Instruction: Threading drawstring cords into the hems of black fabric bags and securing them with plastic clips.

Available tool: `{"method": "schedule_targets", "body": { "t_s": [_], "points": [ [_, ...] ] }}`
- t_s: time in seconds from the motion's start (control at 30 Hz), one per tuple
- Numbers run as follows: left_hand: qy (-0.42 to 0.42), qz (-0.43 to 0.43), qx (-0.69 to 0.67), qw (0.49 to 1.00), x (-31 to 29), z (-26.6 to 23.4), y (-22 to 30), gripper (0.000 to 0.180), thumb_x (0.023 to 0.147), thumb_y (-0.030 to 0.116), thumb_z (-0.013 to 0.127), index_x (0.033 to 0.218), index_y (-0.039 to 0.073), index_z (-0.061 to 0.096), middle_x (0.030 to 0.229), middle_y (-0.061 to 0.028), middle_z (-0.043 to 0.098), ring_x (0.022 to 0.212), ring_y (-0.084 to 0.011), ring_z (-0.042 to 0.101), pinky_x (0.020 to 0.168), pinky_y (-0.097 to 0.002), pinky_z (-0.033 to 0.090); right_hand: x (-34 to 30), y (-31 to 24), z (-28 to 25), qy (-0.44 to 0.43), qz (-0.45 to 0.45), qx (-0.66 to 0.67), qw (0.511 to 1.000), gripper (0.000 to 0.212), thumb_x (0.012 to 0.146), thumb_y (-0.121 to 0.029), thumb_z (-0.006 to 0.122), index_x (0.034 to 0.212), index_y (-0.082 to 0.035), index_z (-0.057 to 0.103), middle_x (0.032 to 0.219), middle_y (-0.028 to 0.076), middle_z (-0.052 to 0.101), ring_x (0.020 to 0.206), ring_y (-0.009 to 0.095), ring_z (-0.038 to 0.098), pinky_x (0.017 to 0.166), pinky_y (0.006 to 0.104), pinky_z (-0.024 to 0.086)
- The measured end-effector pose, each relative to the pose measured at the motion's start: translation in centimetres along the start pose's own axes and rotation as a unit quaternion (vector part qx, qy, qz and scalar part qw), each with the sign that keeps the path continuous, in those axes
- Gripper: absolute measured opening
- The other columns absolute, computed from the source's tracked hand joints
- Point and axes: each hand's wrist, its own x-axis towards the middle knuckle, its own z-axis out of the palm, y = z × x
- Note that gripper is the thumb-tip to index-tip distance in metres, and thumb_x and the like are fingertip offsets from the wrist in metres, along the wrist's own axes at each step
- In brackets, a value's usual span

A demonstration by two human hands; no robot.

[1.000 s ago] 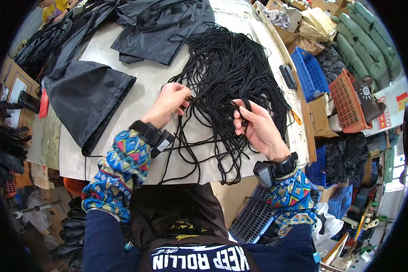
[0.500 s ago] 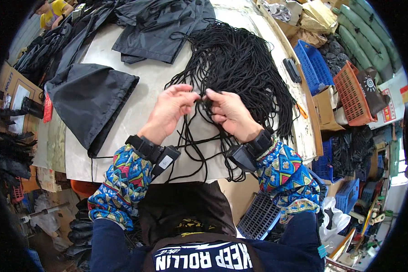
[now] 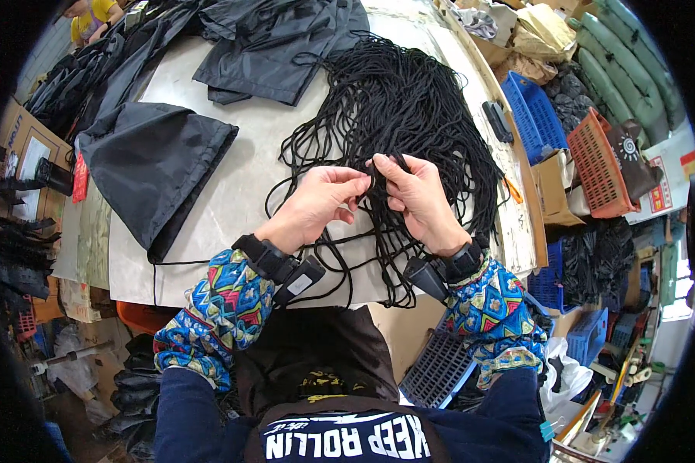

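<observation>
A big tangled heap of black cords (image 3: 409,100) covers the right half of the pale worktable (image 3: 247,174), with loose strands trailing toward the near edge. Over its near left part, my left hand (image 3: 322,202) pinches a black cord between thumb and forefinger. My right hand (image 3: 418,197) is close beside it, also closed in a pinch on black cord. Exactly which strands each hand grips is hard to make out. To the left lies a black drawstring bag (image 3: 158,170), its cord running from the narrow near corner over the table edge.
More black fabric pieces (image 3: 274,58) lie at the far side. A dark oblong object (image 3: 497,121) and an orange-handled tool (image 3: 512,190) rest along the right edge. Beyond stand a blue basket (image 3: 534,116) and an orange crate (image 3: 601,166). Another person (image 3: 95,19) is at far left.
Both hands have shifted to the right over the cord heap, staying close together with fingers pinched. The black bag has stayed in place.
</observation>
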Motion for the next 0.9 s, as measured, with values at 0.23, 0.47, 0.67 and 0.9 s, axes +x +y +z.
{"method": "schedule_targets", "body": {
  "t_s": [0.23, 0.47, 0.67, 0.9],
  "points": [
    [0.084, 0.048, -0.197, 0.976, 1.4, -5.0, -0.6, 0.017, 0.092, 0.018, 0.055, 0.098, 0.003, 0.061, 0.073, 0.0023, 0.054, 0.058, -0.0053, 0.045, 0.047, -0.0192, 0.037, -1.1, -0.7, -1.8, 0.026, 0.0, 0.077, 0.997, 0.017, 0.091, -0.02, 0.059, 0.082, -0.005, 0.06, 0.059, -0.008, 0.041, 0.047, 0.0, 0.033, 0.04, 0.0175, 0.025],
    [0.064, 0.133, 0.105, 0.983, -0.9, 0.6, -0.5, 0.017, 0.089, 0.018, 0.06, 0.088, 0.002, 0.067, 0.066, 0.0033, 0.055, 0.053, -0.0037, 0.047, 0.046, -0.0187, 0.037, -0.8, 0.2, -1.5, -0.021, 0.14, 0.003, 0.99, 0.025, 0.092, -0.029, 0.056, 0.083, -0.006, 0.058, 0.065, -0.004, 0.042, 0.05, 0.006, 0.039, 0.041, 0.0218, 0.032],
    [0.013, 0.085, 0.172, 0.981, -1.7, 2.0, -1.1, 0.016, 0.089, 0.015, 0.059, 0.082, 0.002, 0.066, 0.065, 0.0027, 0.055, 0.054, -0.0038, 0.049, 0.049, -0.0189, 0.039, -0.8, 0.9, -1.6, -0.055, 0.065, -0.118, 0.989, 0.019, 0.092, -0.025, 0.055, 0.083, -0.009, 0.058, 0.067, -0.007, 0.049, 0.05, 0.0, 0.038, 0.04, 0.0177, 0.029],
    [0.094, 0.071, -0.008, 0.993, -1.2, 2.0, -2.3, 0.016, 0.089, 0.014, 0.057, 0.091, 0.003, 0.067, 0.073, -0.0002, 0.06, 0.055, -0.0062, 0.052, 0.046, -0.0195, 0.041, -1.5, 1.6, -2.3, 0.053, -0.04, -0.255, 0.965, 0.032, 0.088, -0.03, 0.06, 0.073, -0.002, 0.062, 0.057, -0.005, 0.047, 0.051, 0.004, 0.037, 0.045, 0.0255, 0.029]
  ]
}}
